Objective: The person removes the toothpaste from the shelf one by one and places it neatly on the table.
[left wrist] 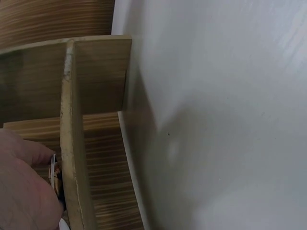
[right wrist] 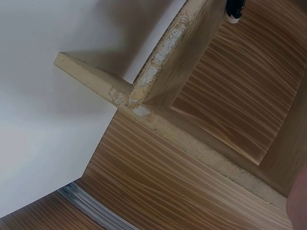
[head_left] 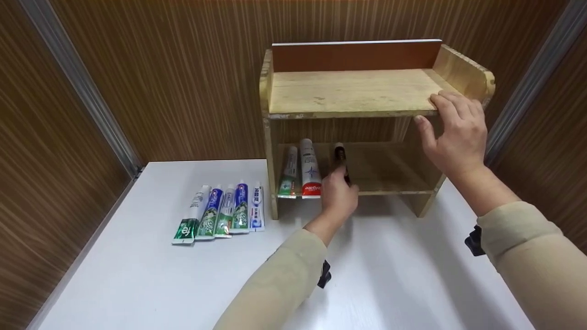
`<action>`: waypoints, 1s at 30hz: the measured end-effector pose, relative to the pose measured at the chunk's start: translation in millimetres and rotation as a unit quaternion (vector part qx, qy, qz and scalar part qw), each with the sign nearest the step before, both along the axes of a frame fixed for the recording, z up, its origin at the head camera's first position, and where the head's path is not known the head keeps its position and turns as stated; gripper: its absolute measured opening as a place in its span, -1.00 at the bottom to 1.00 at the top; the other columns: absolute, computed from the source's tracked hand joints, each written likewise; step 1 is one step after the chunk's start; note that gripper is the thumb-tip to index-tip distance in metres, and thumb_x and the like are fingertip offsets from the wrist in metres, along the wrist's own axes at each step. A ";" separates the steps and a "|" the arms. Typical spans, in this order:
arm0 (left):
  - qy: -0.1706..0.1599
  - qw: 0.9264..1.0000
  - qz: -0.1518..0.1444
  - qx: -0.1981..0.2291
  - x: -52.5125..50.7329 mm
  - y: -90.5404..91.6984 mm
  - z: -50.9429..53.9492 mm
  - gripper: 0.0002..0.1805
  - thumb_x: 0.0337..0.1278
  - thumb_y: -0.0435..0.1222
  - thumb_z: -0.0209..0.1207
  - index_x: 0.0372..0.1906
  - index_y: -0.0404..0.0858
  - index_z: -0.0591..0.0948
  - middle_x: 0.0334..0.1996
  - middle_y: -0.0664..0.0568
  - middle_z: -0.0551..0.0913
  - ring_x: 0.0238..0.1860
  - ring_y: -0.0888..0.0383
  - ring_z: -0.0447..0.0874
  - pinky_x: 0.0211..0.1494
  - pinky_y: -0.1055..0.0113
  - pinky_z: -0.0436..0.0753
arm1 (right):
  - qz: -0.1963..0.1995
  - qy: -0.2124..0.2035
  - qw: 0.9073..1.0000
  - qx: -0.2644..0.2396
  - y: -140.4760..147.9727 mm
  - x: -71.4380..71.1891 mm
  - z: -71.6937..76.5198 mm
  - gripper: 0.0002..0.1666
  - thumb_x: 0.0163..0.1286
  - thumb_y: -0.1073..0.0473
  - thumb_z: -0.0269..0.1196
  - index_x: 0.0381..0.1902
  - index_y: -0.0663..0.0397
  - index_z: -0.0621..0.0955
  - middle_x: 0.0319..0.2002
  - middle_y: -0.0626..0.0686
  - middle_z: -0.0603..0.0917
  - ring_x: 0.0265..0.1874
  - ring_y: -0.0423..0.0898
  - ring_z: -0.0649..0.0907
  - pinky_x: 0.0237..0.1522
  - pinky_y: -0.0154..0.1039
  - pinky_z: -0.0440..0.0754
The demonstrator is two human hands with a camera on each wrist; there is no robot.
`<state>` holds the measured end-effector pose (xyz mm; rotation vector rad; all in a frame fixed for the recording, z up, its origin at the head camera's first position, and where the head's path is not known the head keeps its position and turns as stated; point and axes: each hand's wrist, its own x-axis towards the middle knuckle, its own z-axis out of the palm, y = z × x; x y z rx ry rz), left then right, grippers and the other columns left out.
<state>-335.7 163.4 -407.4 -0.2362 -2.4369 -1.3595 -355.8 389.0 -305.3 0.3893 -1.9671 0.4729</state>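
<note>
On the lower shelf of the wooden rack (head_left: 351, 113), the left hand (head_left: 338, 195) holds a black tube (head_left: 340, 153) with a white cap at its far end. The left wrist view shows that hand (left wrist: 24, 184) pinching the tube's end (left wrist: 55, 179) beside the shelf board. Left of it on the same shelf lie a red-and-white tube (head_left: 309, 169) and a green-and-white tube (head_left: 289, 172). The right hand (head_left: 461, 133) rests on the right end of the top shelf, thumb at the front edge. At the right wrist view's edge, part of this hand (right wrist: 298, 203) shows.
Several toothpaste tubes, among them a blue-green one (head_left: 240, 208) and a white-and-green one (head_left: 190, 217), lie side by side on the white table (head_left: 137, 275) left of the rack. Wood-patterned panels (head_left: 183, 91) stand behind and at both sides.
</note>
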 end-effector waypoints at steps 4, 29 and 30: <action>-0.021 0.999 -0.027 0.023 1.4 0.1 0.3 -0.46 0.19 -0.51 0.35 0.32 -0.34 0.65 0.05 -0.12 0.80 -0.08 0.03 0.74 -0.01 0.21 0.72 | 0.002 0.008 1.000 0.003 2.1 -0.3 -0.4 -0.41 0.45 -0.12 0.29 0.17 0.26 0.68 0.16 0.27 0.70 0.24 0.31 0.59 0.43 0.17 0.33; 0.003 0.999 -0.048 -0.005 5.2 8.1 -5.5 -0.37 0.20 -0.52 0.38 0.41 -0.31 0.59 0.12 -0.13 0.77 0.15 0.03 0.73 0.26 0.23 0.67 | 0.005 0.012 1.000 0.006 3.7 -1.5 1.0 -0.39 0.46 -0.13 0.27 0.18 0.27 0.68 0.15 0.29 0.70 0.23 0.32 0.60 0.42 0.15 0.35; 0.002 0.999 -0.049 -0.002 5.5 7.1 -5.7 -0.36 0.19 -0.52 0.38 0.41 -0.32 0.59 0.14 -0.14 0.76 0.16 0.03 0.73 0.27 0.24 0.66 | 0.005 0.012 1.000 0.006 3.4 -1.5 0.9 -0.39 0.46 -0.13 0.26 0.18 0.27 0.68 0.16 0.29 0.70 0.23 0.32 0.60 0.42 0.15 0.35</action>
